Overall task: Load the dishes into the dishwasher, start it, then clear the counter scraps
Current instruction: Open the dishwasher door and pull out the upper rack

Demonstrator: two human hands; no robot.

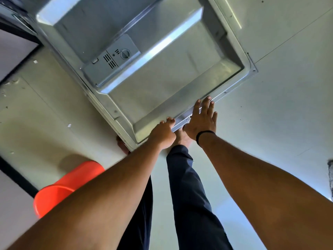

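The dishwasher door point(162, 83) hangs open below me, its steel inner face up, with the detergent dispenser point(111, 60) set into it. My left hand point(163, 131) holds the door's near top edge, fingers curled over the rim. My right hand point(202, 120) lies flat on the same edge a little to the right, fingers straight and spread; a black band circles its wrist. No dishes show in this view.
An orange bucket point(68, 184) stands on the pale floor point(270, 123) at lower left, beside my left arm. My legs in dark trousers and my bare feet are under the door's edge. Small scraps dot the floor at left. A dark cabinet edge point(16, 175) runs at far left.
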